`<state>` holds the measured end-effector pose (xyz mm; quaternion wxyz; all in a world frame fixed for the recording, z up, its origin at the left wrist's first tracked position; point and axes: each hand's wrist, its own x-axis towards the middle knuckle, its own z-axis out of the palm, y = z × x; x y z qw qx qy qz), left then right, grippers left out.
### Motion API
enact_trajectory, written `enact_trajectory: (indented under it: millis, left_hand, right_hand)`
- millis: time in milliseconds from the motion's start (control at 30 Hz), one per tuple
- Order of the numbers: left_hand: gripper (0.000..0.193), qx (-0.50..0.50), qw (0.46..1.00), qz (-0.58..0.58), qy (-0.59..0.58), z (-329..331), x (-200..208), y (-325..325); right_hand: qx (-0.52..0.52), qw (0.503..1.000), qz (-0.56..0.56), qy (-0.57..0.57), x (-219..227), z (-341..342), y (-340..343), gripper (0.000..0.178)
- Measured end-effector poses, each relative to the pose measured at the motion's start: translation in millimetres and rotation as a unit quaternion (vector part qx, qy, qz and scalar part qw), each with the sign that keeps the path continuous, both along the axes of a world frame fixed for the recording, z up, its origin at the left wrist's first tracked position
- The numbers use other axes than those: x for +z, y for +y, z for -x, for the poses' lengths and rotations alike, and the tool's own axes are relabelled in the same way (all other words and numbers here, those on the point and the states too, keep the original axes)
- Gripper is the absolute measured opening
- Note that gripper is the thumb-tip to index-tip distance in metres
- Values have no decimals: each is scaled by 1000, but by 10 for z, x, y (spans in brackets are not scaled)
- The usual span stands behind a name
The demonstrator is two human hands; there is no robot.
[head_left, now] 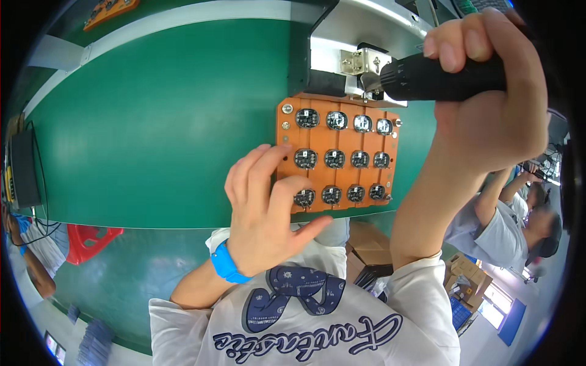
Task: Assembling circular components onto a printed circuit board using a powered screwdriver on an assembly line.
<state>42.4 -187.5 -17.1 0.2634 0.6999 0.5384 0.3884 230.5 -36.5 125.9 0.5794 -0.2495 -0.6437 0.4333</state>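
Note:
My right hand (497, 119) is wrapped round the black body of an electric screwdriver (421, 79), held level at the upper right. The nose of this screwdriver meets the metal outlet (368, 62) of a box-shaped machine that looks like a screw feeder; whether its tip touches a screw is hidden. Below that machine lies an orange fixture plate (320, 139) with several round black circuit boards (334, 159) seated in rows. My left hand (262, 201), fingers spread, reaches over the plate's left edge, its index finger and thumb close to the lower-left board (304, 198).
The green table (165, 122) stretches left of the plate. A second orange plate (110, 11) sits at the far upper left. At the left rim is a dark box with cables (24, 161). A red stool (88, 243) and cardboard boxes (369, 244) stand beyond the table's front edge; other people work on both sides.

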Motion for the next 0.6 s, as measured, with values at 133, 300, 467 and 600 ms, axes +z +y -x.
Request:
enact_trajectory:
  millis: [133,300,467,600]
  left_hand:
    - [59,8,1000,12,4,93,-32,-51]
    - [54,12,999,26,24,122,-30,-72]
    - [40,14,999,-11,39,96,-76,-30]
    - [38,24,999,2,35,89,-74,-25]
  right_hand:
    - [-48,997,-39,-53,-72,216,-166,22]
    - [-113,992,24,-47,-47,333,-812,27]
    - [-26,998,48,36,-359,343,-1131,26]
    - [1,999,45,-9,-490,329,-1174,29]
